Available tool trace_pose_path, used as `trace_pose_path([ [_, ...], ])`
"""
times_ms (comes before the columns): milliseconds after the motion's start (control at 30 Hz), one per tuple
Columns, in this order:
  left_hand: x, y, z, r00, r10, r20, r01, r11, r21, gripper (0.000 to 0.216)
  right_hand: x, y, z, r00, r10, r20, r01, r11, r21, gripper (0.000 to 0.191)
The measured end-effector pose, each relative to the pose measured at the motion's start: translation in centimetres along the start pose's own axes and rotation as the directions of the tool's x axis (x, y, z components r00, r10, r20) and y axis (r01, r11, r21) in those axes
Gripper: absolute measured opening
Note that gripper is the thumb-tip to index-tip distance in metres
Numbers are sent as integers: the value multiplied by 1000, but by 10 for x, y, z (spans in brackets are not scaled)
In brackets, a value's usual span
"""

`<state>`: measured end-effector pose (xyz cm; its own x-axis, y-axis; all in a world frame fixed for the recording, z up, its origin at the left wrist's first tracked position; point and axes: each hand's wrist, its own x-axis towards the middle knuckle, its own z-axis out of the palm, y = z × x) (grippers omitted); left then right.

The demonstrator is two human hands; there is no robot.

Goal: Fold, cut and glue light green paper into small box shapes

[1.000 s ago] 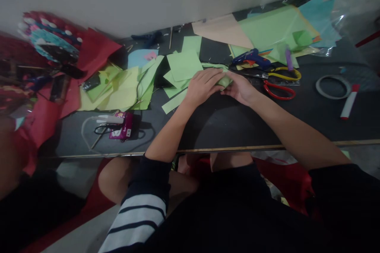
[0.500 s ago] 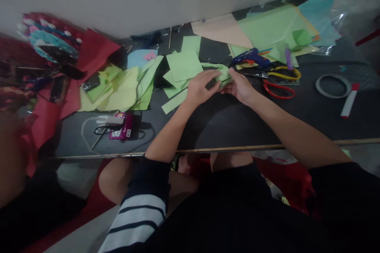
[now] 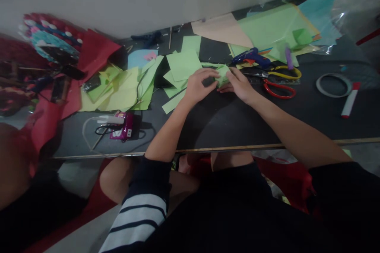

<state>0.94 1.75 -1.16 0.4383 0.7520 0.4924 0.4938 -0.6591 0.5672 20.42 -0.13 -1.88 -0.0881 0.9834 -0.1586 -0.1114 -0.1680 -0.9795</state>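
Note:
My left hand [image 3: 198, 85] and my right hand [image 3: 240, 84] meet over a small folded piece of green paper [image 3: 222, 74] on the black table [image 3: 237, 122]. The fingers of both hands curl and pinch the paper from either side. Loose green paper squares [image 3: 183, 64] lie just behind my left hand. Most of the folded piece is hidden by my fingers.
Red-handled scissors [image 3: 279, 91] and yellow-handled scissors [image 3: 285, 73] lie right of my hands, with a blue glue gun [image 3: 252, 57] behind. A tape ring [image 3: 333, 85] and red-capped marker [image 3: 349, 101] sit far right. Yellow-green sheets [image 3: 121, 89], a pink device [image 3: 121, 126] and red paper [image 3: 95, 49] lie left.
My left hand lifted from covering the green paper and now pinches it with the fingertips; my right hand shifted slightly onto the paper. The piece has been turned a little between the hands.

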Motion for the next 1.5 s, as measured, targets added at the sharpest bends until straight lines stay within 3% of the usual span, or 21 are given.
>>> trace_pose_path([
  [200, -4, -3, 7, 999, 27, -46, -22, 993, 115, 26, -1, -2, -2, 997, 50, 60, -52, 998, 25, 49],
  [333, -4, -8, 7, 999, 39, -14, -37, 984, 174, 27, -4, -4, -1, 998, 43, 43, -44, 999, 22, 49],
  [533, -1, -9, 2, 991, 103, 84, -118, 970, 211, 29, -8, -14, 4, 994, 81, 72, -86, 994, 64, 39],
  [700, -2, -10, 3, 991, 103, 88, -122, 964, 235, 34, -11, -20, 5, 994, 96, 47, -100, 989, 109, 18],
  [867, -3, -8, 4, 994, 78, 78, -96, 964, 248, 49, -10, -21, 4, 995, 91, 42, -94, 994, 60, 13],
  [1200, -3, -5, -1, 968, 154, 197, -204, 941, 270, 50, -10, -18, 3, 991, 99, 89, -100, 995, 15, 35],
  [1300, -5, 0, 3, 983, 132, 128, -157, 965, 210, 58, -10, -19, 4, 994, 88, 71, -89, 996, 8, 30],
  [1400, -6, 1, 12, 1000, 6, -31, -5, 1000, 12, 82, -11, -21, 4, 993, 87, 85, -86, 996, -16, 23],
  [1500, -4, -6, 23, 987, -161, -28, 153, 971, -182, 67, -11, -20, 1, 990, 82, 119, -76, 995, -58, 26],
])
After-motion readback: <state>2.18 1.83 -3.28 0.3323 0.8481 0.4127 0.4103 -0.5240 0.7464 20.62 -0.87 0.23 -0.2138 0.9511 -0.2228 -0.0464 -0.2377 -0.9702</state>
